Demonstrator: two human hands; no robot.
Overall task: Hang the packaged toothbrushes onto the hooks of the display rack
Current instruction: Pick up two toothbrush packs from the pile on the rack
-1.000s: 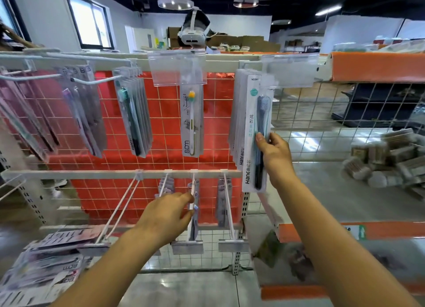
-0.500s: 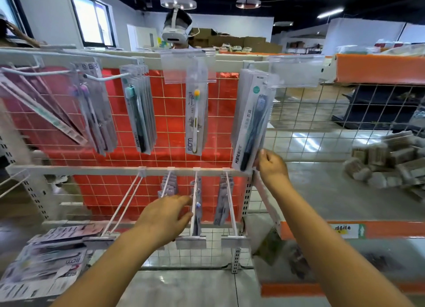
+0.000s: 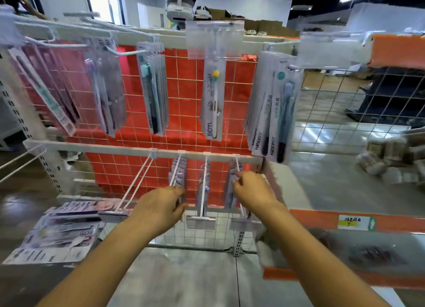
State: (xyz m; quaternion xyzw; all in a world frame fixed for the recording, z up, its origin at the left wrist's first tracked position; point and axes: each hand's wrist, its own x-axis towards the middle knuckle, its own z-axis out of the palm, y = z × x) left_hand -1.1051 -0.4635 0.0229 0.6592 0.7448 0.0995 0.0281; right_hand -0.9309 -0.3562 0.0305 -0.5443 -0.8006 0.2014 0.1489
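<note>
The display rack [image 3: 103, 147] has a red grid back and white hooks. On its upper row hang packaged toothbrushes: a purple pack [image 3: 103, 88], a teal stack [image 3: 151, 92], a single BDM pack [image 3: 212, 99] and a thick Hane stack [image 3: 273, 113]. My left hand [image 3: 161, 205] curls its fingers around packs at the front of the second lower hook [image 3: 178, 173]. My right hand [image 3: 250, 189] pinches the packs on the rightmost lower hook [image 3: 230, 187]. Between them, a third lower hook [image 3: 203, 182] carries a few packs.
A bare double-wire hook [image 3: 135, 184] sticks out left of my left hand. A loose pile of toothbrush packs [image 3: 64, 233] lies on the low shelf at the left. An orange-edged shelf [image 3: 322, 221] and a wire grid [image 3: 345, 99] stand to the right, with wrapped goods [image 3: 391, 157] behind.
My right hand let go of the Hane stack on the upper right hook and dropped to the rightmost lower hook. My left hand stayed at the second lower hook.
</note>
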